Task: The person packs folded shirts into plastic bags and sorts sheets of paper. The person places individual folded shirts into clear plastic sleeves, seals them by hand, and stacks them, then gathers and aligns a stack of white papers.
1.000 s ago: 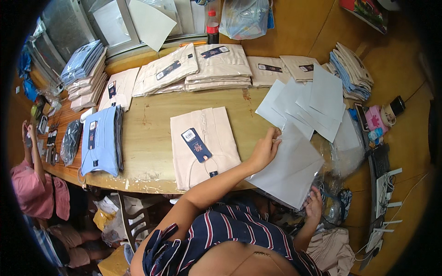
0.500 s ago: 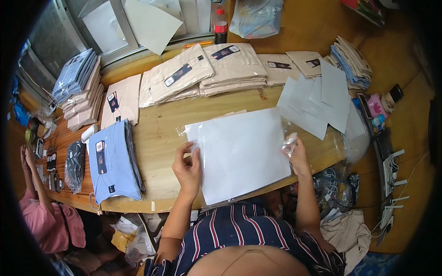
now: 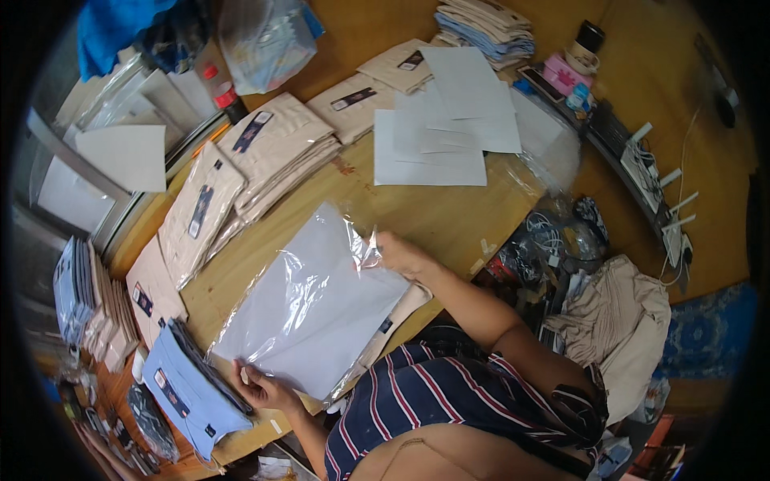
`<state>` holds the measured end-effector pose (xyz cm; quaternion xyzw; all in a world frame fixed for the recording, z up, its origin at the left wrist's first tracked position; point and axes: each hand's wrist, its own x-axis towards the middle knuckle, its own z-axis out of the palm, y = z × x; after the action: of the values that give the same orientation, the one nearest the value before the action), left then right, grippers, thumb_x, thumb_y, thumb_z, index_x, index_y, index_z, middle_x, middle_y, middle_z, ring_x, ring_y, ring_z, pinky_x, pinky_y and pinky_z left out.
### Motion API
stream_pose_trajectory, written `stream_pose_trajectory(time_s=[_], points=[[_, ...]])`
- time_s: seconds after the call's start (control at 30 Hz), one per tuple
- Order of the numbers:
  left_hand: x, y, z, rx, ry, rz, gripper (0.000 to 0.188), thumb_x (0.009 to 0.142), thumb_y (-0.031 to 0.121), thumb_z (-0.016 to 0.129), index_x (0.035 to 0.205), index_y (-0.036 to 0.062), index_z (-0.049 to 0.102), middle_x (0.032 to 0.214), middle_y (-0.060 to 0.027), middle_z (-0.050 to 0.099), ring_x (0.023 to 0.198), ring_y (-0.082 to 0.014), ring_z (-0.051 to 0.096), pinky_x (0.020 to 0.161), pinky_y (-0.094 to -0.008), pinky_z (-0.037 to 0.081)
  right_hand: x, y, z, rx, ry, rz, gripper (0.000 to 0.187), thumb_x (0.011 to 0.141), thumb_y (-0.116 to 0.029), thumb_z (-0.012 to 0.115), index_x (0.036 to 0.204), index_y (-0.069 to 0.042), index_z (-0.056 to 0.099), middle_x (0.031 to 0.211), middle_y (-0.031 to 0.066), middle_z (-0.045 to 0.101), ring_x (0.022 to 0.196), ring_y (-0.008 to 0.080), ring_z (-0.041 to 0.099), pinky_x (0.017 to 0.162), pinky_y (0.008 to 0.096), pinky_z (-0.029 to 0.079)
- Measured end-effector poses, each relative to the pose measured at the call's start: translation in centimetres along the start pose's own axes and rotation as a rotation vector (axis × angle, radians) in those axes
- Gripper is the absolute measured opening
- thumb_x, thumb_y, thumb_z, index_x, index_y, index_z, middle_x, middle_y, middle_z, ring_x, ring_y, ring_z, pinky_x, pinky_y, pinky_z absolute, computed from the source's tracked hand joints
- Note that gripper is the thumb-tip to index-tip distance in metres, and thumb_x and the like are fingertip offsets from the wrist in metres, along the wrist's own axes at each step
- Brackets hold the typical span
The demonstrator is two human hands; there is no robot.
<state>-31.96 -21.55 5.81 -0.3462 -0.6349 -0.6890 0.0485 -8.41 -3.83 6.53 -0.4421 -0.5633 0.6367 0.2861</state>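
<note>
You are in what looks like a small garment-packing workroom: folded beige garments [image 3: 285, 136] with dark tags [image 3: 253, 131] line your wooden table [image 3: 449, 220], which also bears loose white sheets [image 3: 429, 164]; you hold a clear plastic bag [image 3: 309, 276].

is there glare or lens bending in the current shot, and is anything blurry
Head view: bright white glare streaks across the clear plastic bag; head view: fisheye bending, with the dark ledge at right looking curved and black filling the corners; head view: the other person's arm at lower left looks dim and soft.
</note>
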Motion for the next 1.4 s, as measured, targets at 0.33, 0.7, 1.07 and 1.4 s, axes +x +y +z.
stream_pose_trajectory(time_s=[0.33,0.7,1.07,1.4], points=[[-0.1,0.6,0.9,0.129,-0.104,-0.054,0.034,0.078,-0.010,0.032,0.110,-0.0056,0.045,0.106,-0.0131,0.050,0.094,-0.0179,0.048,0.080,-0.0252,0.036,-1.0,2.8,-1.7,0.131,0.175,-0.087,0.014,0.069,-0.003,0.063,0.075,-0.001,0.052,0.066,0.0035,0.055,0.061,0.0071,0.049,0.055,0.0201,0.040],[-1.5,-2.5,-5.7,0.495,-0.119,0.026,0.032,0.080,-0.009,0.036,0.111,-0.0043,0.044,0.104,-0.0151,0.052,0.090,-0.0207,0.051,0.078,-0.0286,0.041,0.4,1.9,-13.4,-0.243,0.451,-0.016,0.012,0.070,-0.010,0.061,0.076,-0.009,0.051,0.069,0.0027,0.054,0.063,0.0106,0.049,0.054,0.0256,0.040],[-3.2,-3.3,-9.8,0.779,-0.418,0.136,0.039,0.073,-0.007,0.045,0.111,0.0018,0.046,0.103,-0.0171,0.048,0.081,-0.0263,0.052,0.059,-0.0282,0.043,-1.3,-0.4,-8.0,-0.769,0.531,-0.362,0.049,0.067,-0.013,0.060,0.113,-0.009,0.042,0.109,0.0186,0.041,0.100,0.0326,0.040,0.083,0.0405,0.035],[2.7,-4.2,5.4,0.658,-0.844,0.395,0.022,0.072,0.004,0.052,0.094,0.0033,0.052,0.105,-0.0198,0.044,0.098,-0.0344,0.041,0.084,-0.0419,0.032,-4.7,4.8,2.9,-0.961,0.273,-0.438,0.058,0.068,-0.039,0.059,0.117,-0.013,0.041,0.119,0.0201,0.029,0.112,0.0353,0.028,0.086,0.0509,0.027]])
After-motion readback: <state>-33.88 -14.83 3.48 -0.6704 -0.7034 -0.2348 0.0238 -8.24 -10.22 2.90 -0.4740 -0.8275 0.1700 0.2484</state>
